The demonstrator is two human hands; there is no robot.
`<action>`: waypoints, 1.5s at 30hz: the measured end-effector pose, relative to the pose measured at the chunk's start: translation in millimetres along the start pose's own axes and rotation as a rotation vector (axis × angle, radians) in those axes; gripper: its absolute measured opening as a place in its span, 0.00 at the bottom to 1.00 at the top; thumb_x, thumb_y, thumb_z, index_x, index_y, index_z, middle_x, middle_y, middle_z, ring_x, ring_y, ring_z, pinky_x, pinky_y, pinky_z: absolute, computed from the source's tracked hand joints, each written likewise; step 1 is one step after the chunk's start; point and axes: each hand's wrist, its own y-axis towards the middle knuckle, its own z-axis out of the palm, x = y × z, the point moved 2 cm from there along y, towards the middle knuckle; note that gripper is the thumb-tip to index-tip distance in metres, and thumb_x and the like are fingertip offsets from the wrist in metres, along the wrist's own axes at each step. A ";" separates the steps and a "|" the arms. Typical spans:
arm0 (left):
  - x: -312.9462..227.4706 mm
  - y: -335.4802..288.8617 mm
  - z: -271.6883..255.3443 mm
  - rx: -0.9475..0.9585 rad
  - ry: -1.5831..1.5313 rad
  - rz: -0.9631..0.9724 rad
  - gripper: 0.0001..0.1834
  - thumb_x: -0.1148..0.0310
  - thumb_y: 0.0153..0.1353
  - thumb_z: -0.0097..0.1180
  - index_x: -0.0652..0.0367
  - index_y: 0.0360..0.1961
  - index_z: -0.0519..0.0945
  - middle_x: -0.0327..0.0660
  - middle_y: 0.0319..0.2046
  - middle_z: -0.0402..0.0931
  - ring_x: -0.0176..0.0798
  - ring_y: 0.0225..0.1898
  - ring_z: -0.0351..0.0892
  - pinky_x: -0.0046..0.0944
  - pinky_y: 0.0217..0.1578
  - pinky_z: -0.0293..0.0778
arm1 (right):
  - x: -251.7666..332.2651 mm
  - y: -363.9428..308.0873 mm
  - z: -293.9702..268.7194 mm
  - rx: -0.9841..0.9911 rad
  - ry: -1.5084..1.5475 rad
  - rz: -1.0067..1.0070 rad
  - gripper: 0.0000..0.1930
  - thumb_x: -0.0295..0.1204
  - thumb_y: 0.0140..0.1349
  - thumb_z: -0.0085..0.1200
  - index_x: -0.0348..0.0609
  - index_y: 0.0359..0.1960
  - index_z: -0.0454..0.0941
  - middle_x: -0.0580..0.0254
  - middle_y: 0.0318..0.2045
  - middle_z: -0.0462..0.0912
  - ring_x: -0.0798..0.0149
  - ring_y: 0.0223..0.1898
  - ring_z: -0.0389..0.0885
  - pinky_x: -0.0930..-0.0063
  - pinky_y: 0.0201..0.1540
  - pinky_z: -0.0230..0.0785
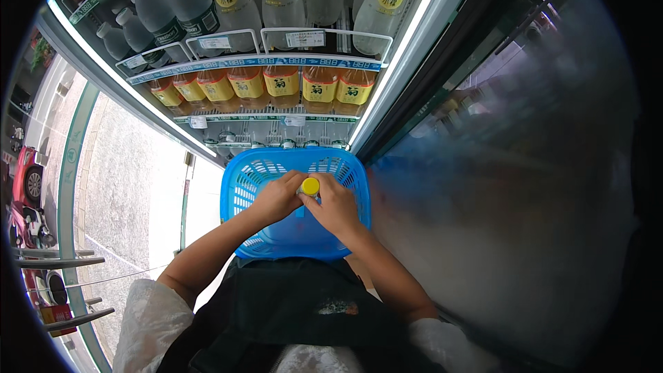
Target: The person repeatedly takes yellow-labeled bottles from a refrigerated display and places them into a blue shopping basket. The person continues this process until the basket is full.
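Both hands are closed around a bottle with a yellow cap [310, 186], which I see from above. Its body is mostly hidden under the fingers. My left hand [278, 198] grips it from the left, and my right hand [334, 206] wraps it from the right, thumb near the cap. They are over a blue plastic basket [228, 176] with slotted sides, between my body and an upright drinks cooler. What I see of the basket's inside is blue floor and wall; the part under my hands is hidden.
Cooler shelves ahead hold amber drink bottles [282, 86] with yellow labels, and above them clear bottles [190, 0] and cloudy lemon-drink bottles [383, 3] behind a wire rail [324, 30]. A fogged glass door [511, 166] stands at the right. Outside on the left is a red vehicle [29, 176].
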 end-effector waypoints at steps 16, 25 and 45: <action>127.3 -65.1 112.6 0.181 0.032 -0.374 0.25 0.70 0.58 0.60 0.55 0.58 0.71 0.55 0.53 0.77 0.64 0.47 0.80 0.56 0.45 0.77 | -84.5 -71.7 142.4 0.196 0.049 0.340 0.25 0.30 0.65 0.57 0.36 0.62 0.67 0.40 0.55 0.76 0.38 0.53 0.78 0.53 0.52 0.74; 99.3 -29.3 22.9 0.086 0.109 -0.413 0.36 0.81 0.54 0.52 0.57 0.67 0.65 0.56 0.63 0.68 0.65 0.52 0.77 0.54 0.49 0.77 | -55.8 -0.8 36.7 0.014 0.164 0.320 0.27 0.19 0.63 0.53 0.39 0.65 0.65 0.46 0.61 0.70 0.51 0.51 0.79 0.63 0.52 0.75; -132.9 245.0 -146.4 -0.520 -0.171 0.318 0.32 0.74 0.59 0.59 0.64 0.65 0.64 0.58 0.54 0.76 0.61 0.56 0.76 0.46 0.55 0.72 | 76.2 248.4 -172.5 -0.749 0.182 -0.199 0.18 0.30 0.67 0.56 0.35 0.55 0.72 0.49 0.46 0.80 0.49 0.49 0.81 0.61 0.51 0.74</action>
